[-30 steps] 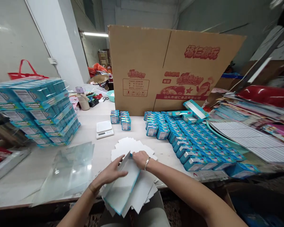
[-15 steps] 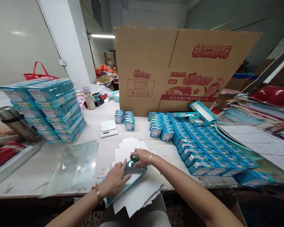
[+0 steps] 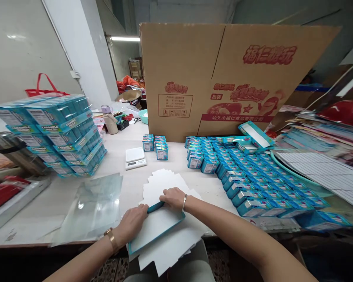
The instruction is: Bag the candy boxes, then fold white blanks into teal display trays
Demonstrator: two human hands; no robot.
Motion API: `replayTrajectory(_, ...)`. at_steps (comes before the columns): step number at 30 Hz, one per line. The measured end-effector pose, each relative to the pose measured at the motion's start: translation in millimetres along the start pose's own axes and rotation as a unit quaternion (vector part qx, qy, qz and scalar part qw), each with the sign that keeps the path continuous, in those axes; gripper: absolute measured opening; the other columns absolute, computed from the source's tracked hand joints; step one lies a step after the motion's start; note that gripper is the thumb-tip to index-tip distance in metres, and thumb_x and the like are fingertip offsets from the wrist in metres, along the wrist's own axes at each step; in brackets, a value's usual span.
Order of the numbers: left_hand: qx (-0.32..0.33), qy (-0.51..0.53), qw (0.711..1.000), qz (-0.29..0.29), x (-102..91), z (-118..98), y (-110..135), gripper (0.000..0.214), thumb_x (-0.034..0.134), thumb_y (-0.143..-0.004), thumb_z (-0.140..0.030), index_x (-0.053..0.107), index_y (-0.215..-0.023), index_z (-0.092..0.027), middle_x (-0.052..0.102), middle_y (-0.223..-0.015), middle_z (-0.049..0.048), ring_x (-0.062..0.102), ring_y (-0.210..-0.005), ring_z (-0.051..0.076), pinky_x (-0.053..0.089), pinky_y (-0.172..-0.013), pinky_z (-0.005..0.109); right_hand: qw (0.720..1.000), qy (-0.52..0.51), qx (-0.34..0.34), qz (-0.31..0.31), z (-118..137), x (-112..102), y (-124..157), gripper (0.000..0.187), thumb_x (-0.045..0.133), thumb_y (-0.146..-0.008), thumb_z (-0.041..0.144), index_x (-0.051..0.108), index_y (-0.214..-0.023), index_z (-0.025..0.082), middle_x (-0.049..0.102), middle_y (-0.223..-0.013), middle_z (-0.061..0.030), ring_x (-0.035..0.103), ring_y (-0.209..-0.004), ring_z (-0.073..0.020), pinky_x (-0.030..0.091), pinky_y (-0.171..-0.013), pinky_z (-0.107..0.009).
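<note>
A shallow cardboard tray (image 3: 156,230), white inside with blue edges, lies tilted across a stack of white die-cut card sheets (image 3: 163,182) at the table's front edge. My left hand (image 3: 133,222) grips the left end of the tray's far blue wall, with its fingers closed at the rim. On the same wall, toward the right end, my right hand (image 3: 173,198) is closed with fingers and thumb pinching the edge. Part of the far wall shows blue between the two hands. The fingertips on the outer side are hidden.
Small blue boxes (image 3: 253,178) stand in rows at right, with a smaller group (image 3: 161,150) ahead. A white scale (image 3: 135,156) and clear plastic sheets (image 3: 94,207) lie left of centre. Wrapped blue packs (image 3: 64,133) are stacked at left. A large carton (image 3: 176,62) stands behind.
A shiny round object under my right hand is no longer visible. My left hand has moved from across the tray to its far edge, and the tray's white inside is more exposed.
</note>
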State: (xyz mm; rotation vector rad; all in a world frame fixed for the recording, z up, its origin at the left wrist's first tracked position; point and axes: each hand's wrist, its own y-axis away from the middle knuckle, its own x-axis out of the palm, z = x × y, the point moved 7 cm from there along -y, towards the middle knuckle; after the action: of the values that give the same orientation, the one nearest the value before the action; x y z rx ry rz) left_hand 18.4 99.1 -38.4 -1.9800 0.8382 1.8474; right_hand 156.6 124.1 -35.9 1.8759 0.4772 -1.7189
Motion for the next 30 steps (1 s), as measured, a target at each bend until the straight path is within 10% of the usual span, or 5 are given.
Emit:
replayTrajectory(11, -0.037, -0.019, 0.999, 0.001, 5.4, -6, 6, 0.036, 0.027, -0.084, -0.005, 0.056, -0.102, -0.016, 0.063, -0.099, 0.0136, 0.062, -0.089, 0.026, 0.050, -0.077, 0.040, 0.999, -0.002, 0.024, -0.033, 8, 7, 12, 0.017, 0.048, -0.087, 0.026, 0.057, -0.101, 0.024, 0.059, -0.100, -0.0063, 0.056, -0.090, -0.0207, 0.044, -0.064, -0.028)
replayTrajectory(17, -0.037, 0.193, 0.926, -0.322, -73.6, 36, 19, 0.061, 0.047, -0.081, -0.048, 0.034, -0.135, -0.024, 0.047, -0.136, 0.0098, 0.046, -0.123, 0.029, 0.038, -0.104, 0.044, 0.979, -0.079, 0.164, -0.088, -83, -22, 59, 0.023, 0.041, -0.090, 0.029, 0.057, -0.106, 0.027, 0.061, -0.103, -0.0032, 0.056, -0.094, -0.0192, 0.044, -0.068, -0.027)
replayTrajectory(21, -0.134, 0.345, 0.862, -0.347, -78.0, 70, 19, 0.066, 0.049, -0.077, -0.058, 0.037, -0.134, -0.028, 0.052, -0.131, 0.0063, 0.058, -0.110, 0.030, 0.051, -0.089, 0.045, 0.836, -0.083, 0.478, -0.257, -208, -94, 188, 0.032, 0.036, -0.092, 0.032, 0.056, -0.113, 0.018, 0.059, -0.111, -0.0115, 0.053, -0.101, -0.0235, 0.042, -0.083, -0.034)
replayTrajectory(25, -0.125, 0.297, 0.906, -0.273, -17.6, 72, -15, 0.088, 0.052, -0.068, -0.064, 0.032, -0.138, -0.014, 0.039, -0.142, 0.0164, 0.039, -0.130, 0.034, 0.038, -0.102, 0.049, 0.687, 0.007, 0.522, -0.506, -224, -147, 273, 0.055, 0.039, -0.090, 0.044, 0.037, -0.133, 0.008, 0.048, -0.126, -0.0198, 0.042, -0.118, -0.0281, 0.033, -0.098, -0.042)
replayTrajectory(30, -0.129, 0.163, 0.962, -0.178, 51.4, 49, -42, 0.104, 0.050, -0.064, -0.067, 0.023, -0.142, -0.004, 0.026, -0.150, 0.0200, 0.016, -0.140, 0.034, 0.014, -0.112, 0.054, 0.849, -0.174, 0.403, -0.294, -157, -48, 179, 0.049, 0.035, -0.091, 0.050, 0.050, -0.124, 0.015, 0.057, -0.119, -0.0137, 0.052, -0.111, -0.0223, 0.039, -0.095, -0.034)
